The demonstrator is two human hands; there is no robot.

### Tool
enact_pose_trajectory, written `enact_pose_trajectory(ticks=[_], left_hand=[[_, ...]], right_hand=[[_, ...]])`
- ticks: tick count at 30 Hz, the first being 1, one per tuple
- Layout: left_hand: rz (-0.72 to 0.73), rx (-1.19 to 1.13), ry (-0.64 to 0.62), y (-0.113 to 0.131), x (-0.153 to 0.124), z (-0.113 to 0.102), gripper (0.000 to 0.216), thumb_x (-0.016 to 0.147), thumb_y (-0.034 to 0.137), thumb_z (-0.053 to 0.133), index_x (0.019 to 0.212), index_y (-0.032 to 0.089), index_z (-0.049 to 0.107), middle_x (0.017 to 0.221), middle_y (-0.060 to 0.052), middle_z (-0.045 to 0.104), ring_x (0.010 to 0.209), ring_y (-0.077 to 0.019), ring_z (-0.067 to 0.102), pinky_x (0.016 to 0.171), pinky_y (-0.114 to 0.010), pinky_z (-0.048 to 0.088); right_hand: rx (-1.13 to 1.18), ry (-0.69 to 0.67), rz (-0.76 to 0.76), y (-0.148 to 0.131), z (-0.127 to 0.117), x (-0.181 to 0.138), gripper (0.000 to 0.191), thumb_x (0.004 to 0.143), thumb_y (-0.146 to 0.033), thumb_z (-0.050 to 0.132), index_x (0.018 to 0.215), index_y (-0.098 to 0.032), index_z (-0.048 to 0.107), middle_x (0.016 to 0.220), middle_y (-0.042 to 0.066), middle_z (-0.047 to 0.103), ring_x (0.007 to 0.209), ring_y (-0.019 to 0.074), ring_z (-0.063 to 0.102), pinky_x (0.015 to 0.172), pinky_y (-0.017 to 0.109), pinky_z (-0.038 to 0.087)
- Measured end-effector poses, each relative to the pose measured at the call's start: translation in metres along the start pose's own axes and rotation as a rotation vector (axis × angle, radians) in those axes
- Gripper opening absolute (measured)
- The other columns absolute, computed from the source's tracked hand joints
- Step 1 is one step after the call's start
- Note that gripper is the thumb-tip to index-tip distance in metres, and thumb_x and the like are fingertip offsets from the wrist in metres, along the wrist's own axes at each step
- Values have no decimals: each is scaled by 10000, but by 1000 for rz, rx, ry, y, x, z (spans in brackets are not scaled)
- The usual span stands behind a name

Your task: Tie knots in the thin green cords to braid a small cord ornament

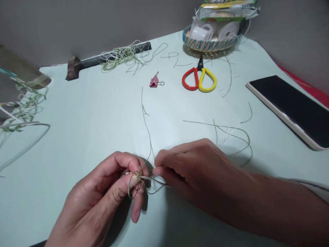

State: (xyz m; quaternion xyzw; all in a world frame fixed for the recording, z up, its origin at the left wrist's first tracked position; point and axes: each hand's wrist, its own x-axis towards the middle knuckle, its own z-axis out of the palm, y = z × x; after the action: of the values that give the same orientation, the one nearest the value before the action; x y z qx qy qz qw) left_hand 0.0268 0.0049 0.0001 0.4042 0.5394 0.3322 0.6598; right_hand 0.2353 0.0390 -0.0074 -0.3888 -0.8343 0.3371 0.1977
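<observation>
Near the front middle of the table, my left hand [110, 195] pinches a small knot of green cord [138, 175] between thumb and forefinger. Thin loops hang from the knot around the thumb tip. My right hand [185, 168] is closed just to the right, its thumb and forefinger pressed on a thin green strand that runs from the knot. Pale cords stretch from the knot to beneath the right hand, where they are hidden. One loose strand [147, 128] reaches up the table from between the hands. Past my right hand lie green and white cord ends [239, 129].
Red-and-yellow-handled scissors [199, 77] and a pink binder clip [154, 81] lie farther back. A hammer [89, 62] carries tangled cord [120, 56]. A woven basket [210, 44] holds spools. At right is a phone [293, 106]; at left, braided green cord [28, 103] hangs.
</observation>
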Motion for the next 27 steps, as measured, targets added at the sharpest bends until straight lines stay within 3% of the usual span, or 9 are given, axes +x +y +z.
enact_pose_trajectory(ticks=[5,8,11,15,20,27], left_hand=[[-5,23,-5,-2,-1,-3,138,941,393,695,845,294,700,693,41,645,615,-117,589,665,-194,504],[-34,4,-17,-2,0,-4,135,950,400,681,864,296,694,667,32,645,644,-133,597,643,-198,498],[-11,-11,-14,-2,1,-3,143,949,407,682,866,291,697,671,29,645,644,-128,584,627,-190,486],[-6,-75,-16,1,3,1,170,930,387,713,817,261,698,638,31,625,602,-112,552,593,-179,473],[-17,-140,-28,3,2,4,165,881,360,775,804,235,700,652,34,631,545,-95,526,549,-182,479],[-65,-172,-38,6,4,5,154,915,334,738,819,224,687,659,39,621,496,-75,523,526,-179,473]], right_hand=[[-149,188,-117,-8,-3,-3,131,921,-126,579,844,-173,674,807,33,645,779,200,558,705,348,422],[-137,198,-168,-14,-1,-5,82,931,-268,639,922,-196,677,853,38,650,797,228,539,750,396,415],[-199,173,-211,-14,4,-6,53,947,-207,618,908,-193,652,860,30,642,786,217,506,766,406,381],[-256,186,-213,-10,5,-7,168,929,-75,545,812,-172,616,785,8,570,726,180,429,737,387,340],[-197,157,-156,-6,-3,-1,217,944,-93,516,764,-158,619,753,9,575,709,168,458,725,369,350],[-163,281,-107,1,-7,3,127,953,-171,564,891,-159,675,875,35,644,838,193,535,776,358,393]])
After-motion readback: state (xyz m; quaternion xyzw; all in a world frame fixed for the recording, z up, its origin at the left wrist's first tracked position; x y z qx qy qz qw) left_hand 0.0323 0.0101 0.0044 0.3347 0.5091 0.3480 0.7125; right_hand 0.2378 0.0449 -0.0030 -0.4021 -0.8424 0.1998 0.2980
